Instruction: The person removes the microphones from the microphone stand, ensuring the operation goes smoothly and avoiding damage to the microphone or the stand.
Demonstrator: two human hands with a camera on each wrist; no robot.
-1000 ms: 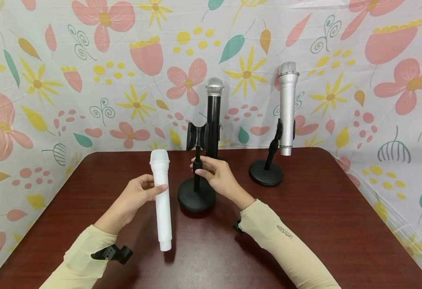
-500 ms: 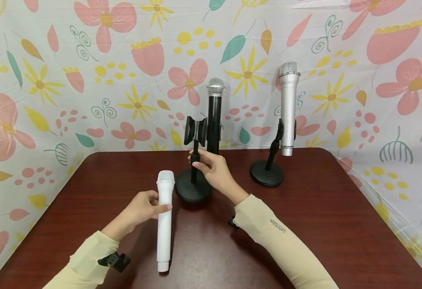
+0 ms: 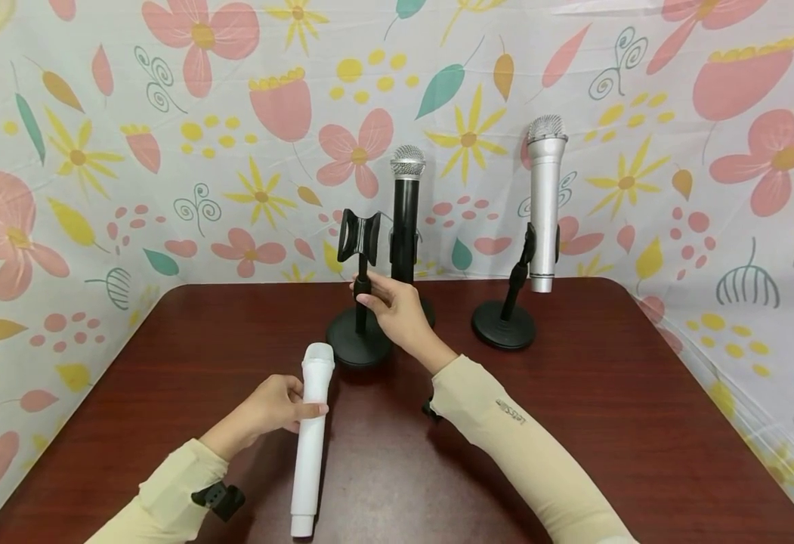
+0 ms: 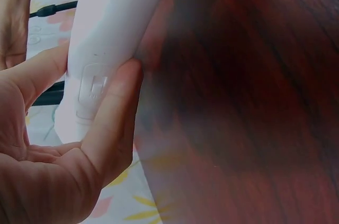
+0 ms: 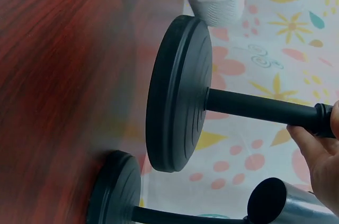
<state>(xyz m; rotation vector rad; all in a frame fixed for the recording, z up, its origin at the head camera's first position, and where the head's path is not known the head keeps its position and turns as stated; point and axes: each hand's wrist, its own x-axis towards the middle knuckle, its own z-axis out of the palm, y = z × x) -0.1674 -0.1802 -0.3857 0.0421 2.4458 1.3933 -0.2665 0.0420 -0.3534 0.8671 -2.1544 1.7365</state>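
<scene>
My left hand [image 3: 270, 408] grips a white microphone [image 3: 312, 446] round its upper body, the head end pointing up and away. A small switch panel [image 4: 95, 89] on the white microphone shows between thumb and fingers in the left wrist view. My right hand [image 3: 400, 310] pinches the pole of a black microphone stand [image 3: 359, 321] just below its cradle, which holds nothing. In the right wrist view the stand's round base [image 5: 183, 97] is seen side-on; it looks slightly raised from the tabletop. Whether the white microphone's lower end touches the table cannot be told.
Behind the right hand a black microphone [image 3: 406, 219] with a silver mesh head stands in another holder. Farther right, a silver microphone [image 3: 544, 204] sits in a black stand [image 3: 504, 325]. A floral cloth [image 3: 233, 151] hangs behind the dark red table [image 3: 607, 393].
The left hand has moved the white microphone down, toward the table's near side. The right hand has shifted the stand a little back and left, away from the black microphone.
</scene>
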